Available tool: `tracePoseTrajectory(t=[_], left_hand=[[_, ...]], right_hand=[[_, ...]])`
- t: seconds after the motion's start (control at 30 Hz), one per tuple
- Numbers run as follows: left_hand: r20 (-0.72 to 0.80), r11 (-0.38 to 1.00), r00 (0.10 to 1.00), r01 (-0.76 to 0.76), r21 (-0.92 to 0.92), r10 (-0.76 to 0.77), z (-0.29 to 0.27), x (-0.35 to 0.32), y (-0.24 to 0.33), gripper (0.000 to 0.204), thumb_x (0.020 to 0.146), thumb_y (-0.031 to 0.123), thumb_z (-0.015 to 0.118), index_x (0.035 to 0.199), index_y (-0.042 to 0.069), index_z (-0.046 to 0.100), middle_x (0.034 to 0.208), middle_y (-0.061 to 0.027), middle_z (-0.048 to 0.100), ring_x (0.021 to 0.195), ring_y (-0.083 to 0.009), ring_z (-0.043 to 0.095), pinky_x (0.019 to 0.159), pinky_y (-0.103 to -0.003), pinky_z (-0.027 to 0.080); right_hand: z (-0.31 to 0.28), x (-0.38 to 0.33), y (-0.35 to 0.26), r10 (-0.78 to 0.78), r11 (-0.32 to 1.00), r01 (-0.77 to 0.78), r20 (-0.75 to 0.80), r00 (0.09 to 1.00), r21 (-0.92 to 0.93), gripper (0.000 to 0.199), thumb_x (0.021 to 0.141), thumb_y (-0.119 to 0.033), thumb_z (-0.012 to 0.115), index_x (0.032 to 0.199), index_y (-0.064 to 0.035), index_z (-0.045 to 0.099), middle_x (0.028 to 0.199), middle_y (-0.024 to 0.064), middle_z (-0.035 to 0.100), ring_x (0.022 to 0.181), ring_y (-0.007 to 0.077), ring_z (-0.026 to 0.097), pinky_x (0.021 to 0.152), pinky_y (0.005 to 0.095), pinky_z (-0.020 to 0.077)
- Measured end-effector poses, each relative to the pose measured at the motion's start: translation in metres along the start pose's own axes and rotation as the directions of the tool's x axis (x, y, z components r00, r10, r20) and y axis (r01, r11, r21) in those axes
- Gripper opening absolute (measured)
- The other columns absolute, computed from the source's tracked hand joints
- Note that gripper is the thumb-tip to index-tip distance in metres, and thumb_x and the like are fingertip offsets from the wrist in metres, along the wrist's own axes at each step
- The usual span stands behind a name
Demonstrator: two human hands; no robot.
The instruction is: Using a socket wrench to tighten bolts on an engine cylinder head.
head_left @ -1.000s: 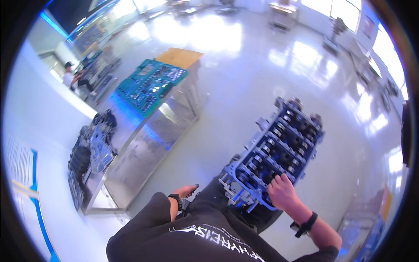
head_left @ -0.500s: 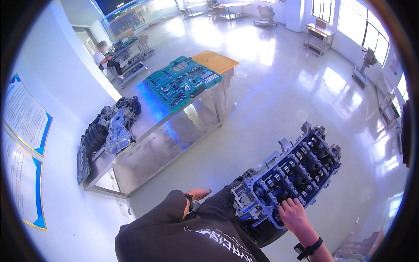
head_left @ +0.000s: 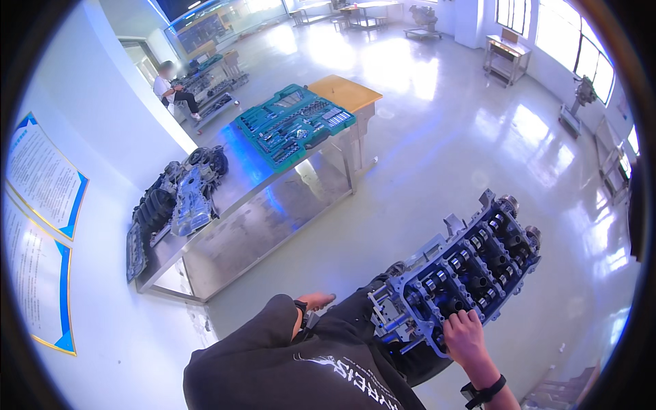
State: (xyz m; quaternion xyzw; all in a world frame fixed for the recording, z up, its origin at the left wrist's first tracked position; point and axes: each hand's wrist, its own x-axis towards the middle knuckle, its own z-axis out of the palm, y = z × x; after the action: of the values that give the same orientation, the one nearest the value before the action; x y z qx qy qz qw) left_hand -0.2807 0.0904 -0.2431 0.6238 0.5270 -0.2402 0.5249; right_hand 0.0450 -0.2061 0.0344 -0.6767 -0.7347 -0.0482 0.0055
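Observation:
In front of me at the lower right is an engine cylinder head (head_left: 471,263) with its top uncovered, showing shiny camshaft lobes in dark bays. My right hand (head_left: 465,336) rests at its near edge, fingers curled down into the nearest bay. What those fingertips grip, if anything, is hidden. At the engine's near left end, metal rods and a bracket (head_left: 389,314) stick out. My left hand (head_left: 316,301) hangs low beside my leg, away from the engine, its fingers stretched forward and nothing plainly in them.
A metal workbench (head_left: 256,208) on the left bears an open teal tool case (head_left: 294,126) and several engine parts (head_left: 184,191). A yellow-topped table (head_left: 345,92) adjoins it. One person (head_left: 171,89) sits farther back at the left. Wheeled stands (head_left: 506,58) line the right wall.
The whole view has shifted slightly, so the scene sits a little further right. My right hand stays at the same place on the cylinder head; the left hand still hangs low.

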Motion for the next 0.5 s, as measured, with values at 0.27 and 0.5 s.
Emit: tracePoseTrajectory(t=[0.27, 0.5], left_hand=[[0.028, 1.000, 1.000, 0.001, -0.009, -0.001, -0.002, -0.007, 0.010, 0.054, 0.083, 0.059, 0.046, 0.074, 0.006, 0.055, 0.066, -0.0060, 0.051, 0.057, -0.0180, 0.045, 0.052, -0.034, 0.037], [0.016, 0.999, 0.999, 0.040, 0.017, -0.040, -0.003, 0.000, 0.005, 0.057, 0.080, 0.061, 0.048, 0.079, 0.006, 0.059, 0.072, -0.0082, 0.056, 0.064, -0.0205, 0.050, 0.058, -0.035, 0.041]], right_hand=[[0.031, -0.015, 0.002, 0.053, 0.998, -0.051, 0.066, 0.996, -0.043, 0.019, 0.070, -0.021, 0.065, 0.062, -0.0049, 0.058, 0.066, 0.0084, 0.053, 0.075, 0.0242, 0.050, 0.073, 0.0365, 0.0372], [0.018, -0.010, -0.002, 0.156, 0.988, -0.156, 0.027, 0.987, 0.016, 0.016, 0.074, -0.017, 0.061, 0.063, -0.0057, 0.058, 0.068, 0.0088, 0.053, 0.072, 0.0244, 0.050, 0.072, 0.0373, 0.0373]])
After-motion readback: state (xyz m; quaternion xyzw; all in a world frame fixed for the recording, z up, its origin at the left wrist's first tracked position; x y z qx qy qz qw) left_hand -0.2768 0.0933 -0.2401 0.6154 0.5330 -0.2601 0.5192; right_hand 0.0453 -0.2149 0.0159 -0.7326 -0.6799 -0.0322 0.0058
